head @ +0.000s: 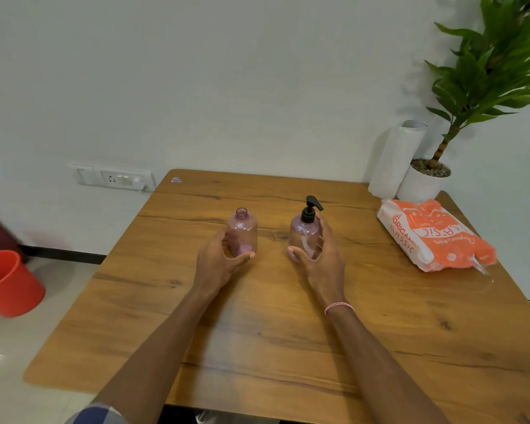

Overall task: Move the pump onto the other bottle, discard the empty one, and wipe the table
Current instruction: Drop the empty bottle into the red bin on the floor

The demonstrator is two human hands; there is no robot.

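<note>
While both stand upright, each hand [218,260] cups a bottle [243,231].

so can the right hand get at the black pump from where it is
Probably yes: the right hand already wraps the bottle just below the pump, and nothing stands over the pump's top.

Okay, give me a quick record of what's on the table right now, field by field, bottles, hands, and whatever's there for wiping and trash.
open bottle: pink, upright, no cap, left of the other
pump bottle: pink, upright, black pump on top
left hand: cupped around the open bottle
right hand: cupped around the pump bottle
tissue pack: orange and white, right side of the table
paper roll: standing at the far right corner
potted plant: beside the roll
red bucket: on the floor, left of the table
</note>
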